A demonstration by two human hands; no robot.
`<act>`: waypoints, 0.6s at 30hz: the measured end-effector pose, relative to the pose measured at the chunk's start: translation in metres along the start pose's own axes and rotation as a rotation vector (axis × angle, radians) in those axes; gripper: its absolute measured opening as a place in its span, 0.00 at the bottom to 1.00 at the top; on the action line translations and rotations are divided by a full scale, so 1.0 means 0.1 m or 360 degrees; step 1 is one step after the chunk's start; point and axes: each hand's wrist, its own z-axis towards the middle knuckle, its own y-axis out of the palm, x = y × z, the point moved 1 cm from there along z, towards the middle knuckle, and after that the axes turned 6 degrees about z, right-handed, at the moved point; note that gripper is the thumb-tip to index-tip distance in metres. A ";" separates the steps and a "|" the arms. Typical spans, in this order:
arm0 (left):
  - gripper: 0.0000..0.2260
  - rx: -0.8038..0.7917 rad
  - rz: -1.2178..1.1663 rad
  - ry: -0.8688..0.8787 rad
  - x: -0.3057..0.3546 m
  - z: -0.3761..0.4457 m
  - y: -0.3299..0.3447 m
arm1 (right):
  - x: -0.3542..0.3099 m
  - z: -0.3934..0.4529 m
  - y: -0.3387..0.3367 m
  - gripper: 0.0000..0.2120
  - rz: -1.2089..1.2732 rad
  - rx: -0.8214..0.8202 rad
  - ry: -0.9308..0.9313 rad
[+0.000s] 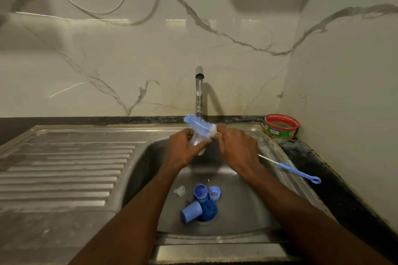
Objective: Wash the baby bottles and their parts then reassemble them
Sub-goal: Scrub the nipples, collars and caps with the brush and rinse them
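Observation:
My left hand [187,149] grips a clear baby bottle [196,142] over the sink basin, below the running tap. My right hand [235,148] holds the handle of a blue and white bottle brush [199,125], whose bristled head lies across the bottle's top. On the sink floor near the drain lie two blue caps [191,211] [200,192], a pale blue collar ring [214,193], a dark blue scrubber [209,208] and a clear teat [180,190].
A steel tap [199,90] runs a thin stream of water. A thin blue teat brush [298,172] lies on the sink's right rim [269,146]. A red and green tub [281,126] stands at the back right corner. The ribbed drainboard [64,168] spreads to the left.

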 end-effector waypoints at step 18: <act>0.34 -0.0244 0.0514 0.0242 -0.07 0.07 -0.08 | 0.58 0.06 -0.14 0.12 -0.0419 -0.0097 0.0033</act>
